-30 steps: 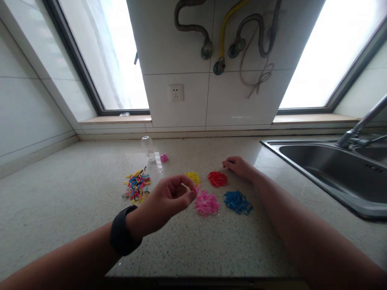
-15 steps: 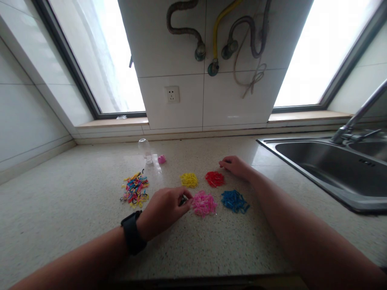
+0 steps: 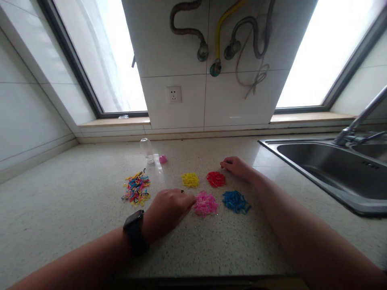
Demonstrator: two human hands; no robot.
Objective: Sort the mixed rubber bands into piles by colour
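My left hand [image 3: 171, 209], with a black watch [image 3: 135, 231] on the wrist, has its fingers pinched together at the left edge of a pile of pink rubber bands [image 3: 206, 203]. Whatever is between those fingertips is hidden. A small black bit [image 3: 182, 191] peeks out behind the knuckles. Beyond a red pile of bands [image 3: 216, 179], my right hand [image 3: 237, 167] rests on the counter with curled fingers; I cannot make out anything in them. Yellow bands [image 3: 190, 180] lie behind the pink ones, blue bands [image 3: 236, 201] to their right. A mixed-colour pile [image 3: 137, 188] lies left of my left hand.
A clear bottle [image 3: 147, 151] and a pink cap [image 3: 163, 159] are at the back left of the speckled counter [image 3: 75, 209]. At the right is a steel sink [image 3: 320, 173] with a faucet [image 3: 347, 135]. Hoses and valves [image 3: 215, 67] hang on the tiled wall.
My left hand has turned palm-down and its fingers have closed at the pink pile. My right hand stays in place. The whole view has shifted slightly.
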